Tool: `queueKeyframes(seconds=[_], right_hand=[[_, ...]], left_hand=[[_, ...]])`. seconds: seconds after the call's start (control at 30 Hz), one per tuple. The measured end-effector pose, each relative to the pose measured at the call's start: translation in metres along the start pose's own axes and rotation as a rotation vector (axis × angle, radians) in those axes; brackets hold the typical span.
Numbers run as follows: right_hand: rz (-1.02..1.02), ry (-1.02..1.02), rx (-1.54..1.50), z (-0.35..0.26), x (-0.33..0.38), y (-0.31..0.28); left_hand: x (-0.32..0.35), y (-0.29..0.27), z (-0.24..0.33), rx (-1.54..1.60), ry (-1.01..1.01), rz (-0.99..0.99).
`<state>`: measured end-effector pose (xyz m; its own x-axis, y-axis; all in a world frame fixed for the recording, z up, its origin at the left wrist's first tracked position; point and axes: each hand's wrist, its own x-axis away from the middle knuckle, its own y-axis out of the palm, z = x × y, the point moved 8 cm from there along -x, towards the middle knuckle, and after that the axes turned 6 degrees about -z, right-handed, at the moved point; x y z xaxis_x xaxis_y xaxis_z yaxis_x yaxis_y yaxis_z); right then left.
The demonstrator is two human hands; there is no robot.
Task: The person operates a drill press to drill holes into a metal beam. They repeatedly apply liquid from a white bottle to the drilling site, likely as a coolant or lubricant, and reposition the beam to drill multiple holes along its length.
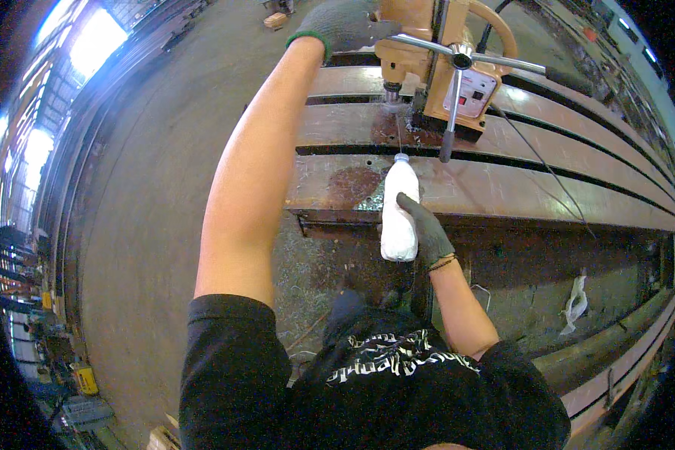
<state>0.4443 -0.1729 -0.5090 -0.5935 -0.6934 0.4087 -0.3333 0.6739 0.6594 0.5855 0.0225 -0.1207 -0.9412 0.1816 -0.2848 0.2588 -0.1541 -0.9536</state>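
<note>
Magnetic drill [435,67] clamped on rusty steel beams [502,187]. The gloved right hand [427,229] wraps a soft white plastic bottle [398,214], its nozzle aimed at the cutter [391,94]; a thin jet reaches the wet patch. The gloved left hand [337,26] rests on the drill body; its grip cannot be made out. Good practice: squeeze steadily, keep fluid at the cut.

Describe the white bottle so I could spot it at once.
Find the long rusty steel beams running across the picture, with a tan drill standing on them. Just below the drill, at the beams' near edge, the gloved right hand holds the bottle upright, nozzle toward the drill bit. It is the only white, soft plastic thing among brown metal.
</note>
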Motion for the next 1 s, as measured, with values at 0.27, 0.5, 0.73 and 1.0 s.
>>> queueKeyframes(seconds=[0.27, 0.5, 0.73, 1.0], right_hand=[[0.008, -0.031, -0.033, -0.005, 0.006, 0.009], [0.012, -0.036, 0.029, 0.001, -0.001, -0.006], [-0.008, -0.034, 0.090, -0.002, -0.009, -0.010], [0.024, -0.032, 0.033, -0.017, 0.015, 0.023]], left_hand=[[-0.002, 0.003, 0.001, -0.026, -0.024, -0.060], [-0.011, 0.013, 0.000, -0.072, -0.100, -0.118], [-0.020, 0.027, -0.019, -0.065, -0.078, -0.006], [-0.011, 0.026, -0.022, 0.009, -0.131, -0.080]])
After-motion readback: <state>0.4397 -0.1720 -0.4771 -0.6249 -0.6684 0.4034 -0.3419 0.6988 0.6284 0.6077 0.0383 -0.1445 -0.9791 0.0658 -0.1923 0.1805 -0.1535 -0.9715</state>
